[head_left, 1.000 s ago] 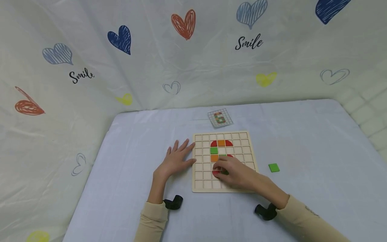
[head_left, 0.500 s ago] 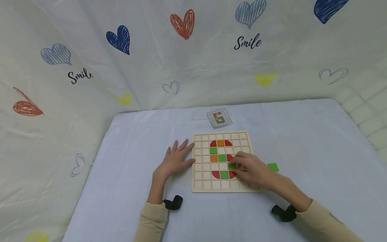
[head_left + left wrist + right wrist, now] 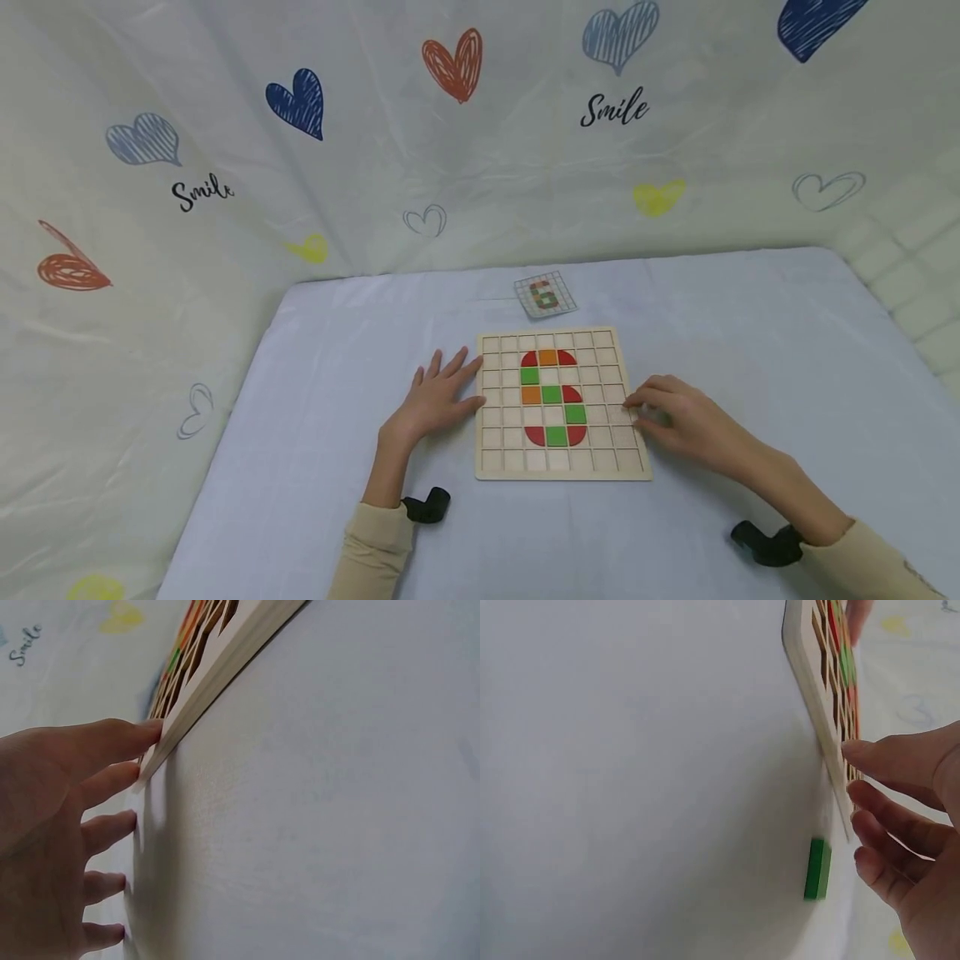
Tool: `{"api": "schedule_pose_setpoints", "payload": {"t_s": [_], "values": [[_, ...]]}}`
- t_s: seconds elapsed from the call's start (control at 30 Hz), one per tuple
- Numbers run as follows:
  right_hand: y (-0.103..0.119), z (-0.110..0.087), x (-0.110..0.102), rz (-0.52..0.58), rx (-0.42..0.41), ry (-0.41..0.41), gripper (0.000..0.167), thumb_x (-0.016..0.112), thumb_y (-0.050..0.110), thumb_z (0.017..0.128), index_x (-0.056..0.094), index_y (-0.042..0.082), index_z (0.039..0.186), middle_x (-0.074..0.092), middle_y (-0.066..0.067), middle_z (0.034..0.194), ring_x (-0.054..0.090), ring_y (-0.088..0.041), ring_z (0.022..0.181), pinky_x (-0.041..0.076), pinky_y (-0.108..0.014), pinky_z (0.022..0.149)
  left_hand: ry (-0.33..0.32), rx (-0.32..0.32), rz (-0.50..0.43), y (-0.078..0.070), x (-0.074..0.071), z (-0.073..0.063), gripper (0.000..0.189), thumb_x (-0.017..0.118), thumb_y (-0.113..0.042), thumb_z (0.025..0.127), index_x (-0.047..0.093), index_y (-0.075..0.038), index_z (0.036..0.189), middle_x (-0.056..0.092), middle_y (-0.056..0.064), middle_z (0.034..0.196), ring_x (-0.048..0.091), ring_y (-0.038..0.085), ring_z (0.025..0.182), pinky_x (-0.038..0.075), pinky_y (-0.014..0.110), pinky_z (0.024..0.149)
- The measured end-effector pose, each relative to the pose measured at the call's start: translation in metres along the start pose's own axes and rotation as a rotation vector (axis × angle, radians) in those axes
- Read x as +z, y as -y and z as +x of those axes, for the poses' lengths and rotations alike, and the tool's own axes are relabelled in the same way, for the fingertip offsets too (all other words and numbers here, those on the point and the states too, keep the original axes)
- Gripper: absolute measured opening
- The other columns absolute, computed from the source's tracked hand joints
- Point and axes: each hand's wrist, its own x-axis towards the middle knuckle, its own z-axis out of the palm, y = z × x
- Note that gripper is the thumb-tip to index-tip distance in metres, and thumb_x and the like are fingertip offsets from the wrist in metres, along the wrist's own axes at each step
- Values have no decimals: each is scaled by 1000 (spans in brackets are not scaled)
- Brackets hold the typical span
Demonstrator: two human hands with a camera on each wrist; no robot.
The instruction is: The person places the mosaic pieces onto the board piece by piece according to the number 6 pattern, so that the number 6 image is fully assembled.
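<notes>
A square wooden grid board (image 3: 562, 477) lies on the white-covered table. Red rounded tiles (image 3: 535, 436) and green and orange square tiles sit in its cells in a shape like a 5. My left hand (image 3: 433, 400) lies with fingers spread, its thumb and a fingertip against the board's left edge. Over by the right edge, my right hand (image 3: 693, 421) has its fingers loosely bent and holds nothing. In the right wrist view, a loose green tile (image 3: 817, 868) lies on the table just past the board, below the fingertips; the hand hides it in the head view.
Behind the board lies a small card (image 3: 546, 295) printed with a grid and a coloured pattern. A pale cloth (image 3: 510, 167) with hearts and lettering hangs behind the table (image 3: 360, 333). Black wrist-worn devices (image 3: 427, 506) are on both wrists.
My right hand has moved right from the middle of the board to its right edge, leaving a green tile in a cell. The left hand has stayed in place.
</notes>
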Motion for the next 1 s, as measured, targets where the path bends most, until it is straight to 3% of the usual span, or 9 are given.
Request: {"api": "schedule_pose_setpoints", "payload": {"t_s": [0.17, 0.3, 0.57, 0.8, 1.0], "values": [[-13, -10, -5, -39, 42, -8, 31, 87, 2, 77, 77, 10, 104, 70, -4, 107, 64, -23, 98, 58, -44, 81, 3, -3, 13, 2, 0, 0, 68, 60, -45, 103, 34, -26, 163, 18, 2, 173, 3, 42, 159, 8, 66, 125], [-23, -15, -7, -56, 10, -29, 36, 90, 2, 73, 75, 7, 106, 70, -6, 106, 64, -27, 97, 56, -47, 81, 1, -11, 19, 3, -1, -2, 69, 60, -45, 102, 34, -26, 163, 18, 1, 173, 3, 42, 160, 8, 65, 125], [-36, -23, -5, -48, -82, -135, 39, 94, -3, 62, 73, 8, 93, 66, 1, 94, 62, -18, 83, 55, -28, 70, -5, -8, -2, 3, -2, -4, 68, 60, -44, 102, 35, -26, 162, 19, 2, 173, 3, 42, 160, 7, 66, 125], [-37, -26, -5, -35, -35, -101, 36, 93, -2, 65, 69, 10, 89, 64, 3, 92, 60, -13, 80, 55, -27, 67, 7, -6, 6, 2, 0, -2, 68, 59, -45, 102, 33, -27, 163, 18, 1, 173, 2, 42, 160, 6, 65, 125], [-36, -25, -5, 12, -20, -88, 39, 92, -2, 66, 70, 5, 98, 66, 2, 91, 60, -9, 75, 53, -23, 61, 6, -10, -1, 0, 1, -1, 68, 60, -45, 102, 33, -27, 163, 18, 1, 173, 2, 41, 160, 6, 65, 125]]}}
